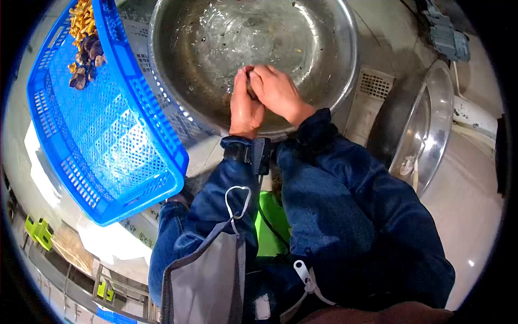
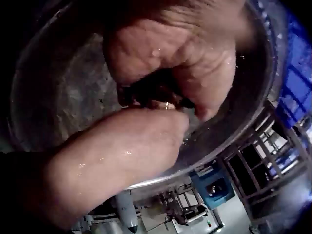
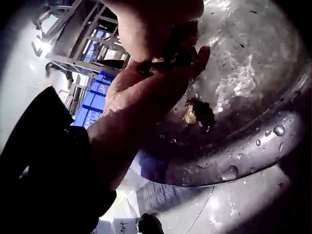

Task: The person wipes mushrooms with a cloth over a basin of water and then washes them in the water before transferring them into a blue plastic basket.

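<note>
Over a wide metal basin [image 1: 350, 67] of water, the left hand [image 1: 246, 110] and right hand [image 1: 278, 93] meet near the basin's near side. In the left wrist view, the left hand [image 2: 170, 53] curves its fingers and thumb round dark, wet brown pieces [image 2: 161, 92], and the right hand [image 2: 119, 151] presses against them from below. The right wrist view has the dark pieces [image 3: 180, 57] between the right hand [image 3: 156, 29] and the left hand [image 3: 146, 92]; the palms hide part of them. A loose brown piece [image 3: 200, 114] lies in the water near the rim.
A blue perforated basket [image 1: 108, 135] stands left of the basin, with yellow pieces [image 1: 82, 21] and dark brown pieces [image 1: 79, 80] at its far end. To the right, another metal basin [image 1: 440, 119] leans on its side by a pale pipe [image 1: 475, 114]. A green object [image 1: 271, 227] is below the arms.
</note>
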A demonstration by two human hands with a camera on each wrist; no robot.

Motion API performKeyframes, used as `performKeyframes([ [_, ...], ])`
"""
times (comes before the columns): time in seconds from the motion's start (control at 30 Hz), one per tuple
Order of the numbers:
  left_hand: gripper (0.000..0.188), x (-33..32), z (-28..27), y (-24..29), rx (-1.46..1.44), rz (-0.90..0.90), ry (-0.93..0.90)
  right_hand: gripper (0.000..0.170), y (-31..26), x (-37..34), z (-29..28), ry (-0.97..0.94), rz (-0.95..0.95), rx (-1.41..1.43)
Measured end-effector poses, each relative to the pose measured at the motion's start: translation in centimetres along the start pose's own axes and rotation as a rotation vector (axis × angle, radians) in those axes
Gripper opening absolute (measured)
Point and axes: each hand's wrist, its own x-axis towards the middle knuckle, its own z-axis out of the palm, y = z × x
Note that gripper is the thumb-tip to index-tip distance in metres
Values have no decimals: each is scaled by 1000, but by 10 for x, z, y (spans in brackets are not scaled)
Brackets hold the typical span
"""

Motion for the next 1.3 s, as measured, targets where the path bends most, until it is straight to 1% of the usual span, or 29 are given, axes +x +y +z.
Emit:
performKeyframes([
  [0.1,37,-11,10,2,105,75,-60,25,6,5,-7,-41,157,84],
  [0.13,38,-12,11,7,116,87,-87,23,16,-1,0,87,34,277],
  [0.17,40,-13,13,12,125,101,-115,22,11,-3,-2,125,133,416],
  [0.2,43,-15,15,16,33,90,-154,22,7,-4,-7,65,190,495],
  [0.23,45,-16,17,18,40,87,-166,21,5,-4,-12,5,249,573],
  [0.3,48,-17,18,20,52,81,-192,22,4,-3,-16,-18,297,708],
  [0.33,52,-17,16,23,43,60,-228,22,4,-2,-18,-32,318,773],
  [0.43,56,-12,12,21,192,172,-223,24,25,-4,-5,-7,33,582],
  [0.47,59,-15,13,25,163,124,-284,28,9,-7,-18,-82,108,541],
  [0.57,61,-14,6,19,200,189,-294,32,21,-1,-21,-227,130,599],
  [0.6,62,-17,6,19,164,175,-262,34,23,1,-17,-203,88,746],
  [0.63,62,-15,5,19,213,192,-277,32,26,-1,-17,-214,119,687],
  [0.7,62,-12,2,17,315,226,-306,30,4,-4,-29,-237,179,572],
  [0.73,62,-11,0,14,351,238,-290,27,12,-4,-19,-181,135,456],
  [0.83,64,-6,-11,9,212,94,-199,25,37,8,-11,-311,385,687],
  [0.87,54,-11,-5,11,159,49,-64,20,35,8,-12,-290,445,852],
  [0.9,49,-9,-7,8,189,67,40,23,50,7,-5,-161,350,744],
  [0.97,39,-3,-12,1,250,104,250,30,108,5,28,90,159,522],
  [1.0,30,-2,-18,-3,366,139,306,32,136,1,48,270,183,611],
  [1.03,29,0,-26,-7,437,123,334,32,125,-1,40,153,332,773],
  [1.1,29,6,-37,-13,573,92,382,35,80,-7,16,-91,625,1082],
  [1.13,36,4,-29,-9,601,24,391,36,70,-7,25,-194,655,1205],
  [1.17,37,8,-33,-13,559,51,420,36,51,-7,27,-240,466,942],
  [1.23,39,19,-45,-21,483,109,481,35,38,-7,40,-230,77,107],
  [1.27,43,13,-37,-8,465,-91,440,47,50,-6,54,-134,-76,-68],
  [1.3,44,9,-32,-7,525,-47,402,46,44,-4,46,-187,9,-79],
])
